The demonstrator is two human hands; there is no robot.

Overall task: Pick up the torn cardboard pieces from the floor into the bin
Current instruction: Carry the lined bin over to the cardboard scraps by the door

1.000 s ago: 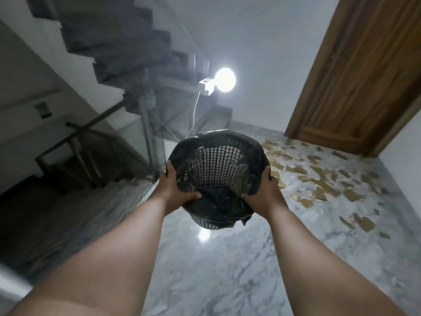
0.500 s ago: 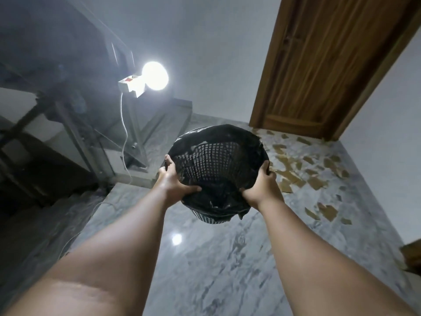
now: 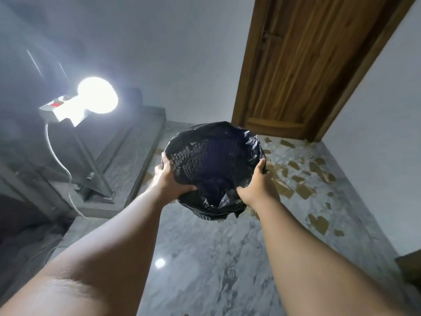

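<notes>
Swung further toward the door, the bag-lined bin hangs above the floor, left hand and right hand each curled round its rim. Torn cardboard pieces lie scattered beyond it.

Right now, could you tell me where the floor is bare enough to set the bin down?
The floor is bare on the near side of the bin, from the step on the left to the nearest cardboard pieces on the right. Beyond that it is crowded: pieces litter it from the door along the right wall.
</notes>
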